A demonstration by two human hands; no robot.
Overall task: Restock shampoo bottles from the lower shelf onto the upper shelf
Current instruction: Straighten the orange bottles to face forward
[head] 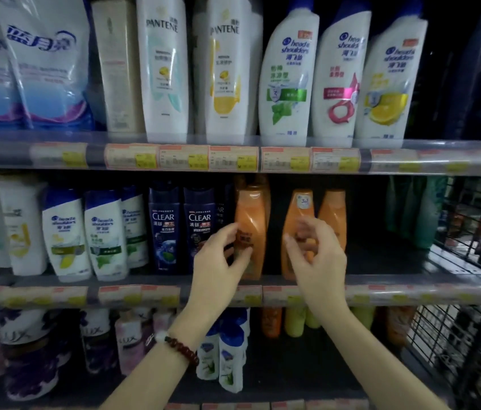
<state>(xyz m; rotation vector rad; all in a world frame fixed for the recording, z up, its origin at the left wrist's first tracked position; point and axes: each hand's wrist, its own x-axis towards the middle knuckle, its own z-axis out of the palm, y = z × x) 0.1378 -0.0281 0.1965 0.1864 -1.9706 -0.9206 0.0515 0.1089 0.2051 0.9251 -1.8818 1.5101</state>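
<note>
Shop shelves, three tiers | my left hand (218, 255) loose-fingered, touching orange bottle (249, 229) on middle shelf (410, 287) | right hand (316, 250) half-curled, empty, reaching second orange bottle (299, 208), probably to lift both upward

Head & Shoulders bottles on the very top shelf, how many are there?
3. They stand side by side at the right of the top shelf: a green-label bottle, a pink-label bottle, then a yellow lemon-label bottle. More may hide behind them.
</note>
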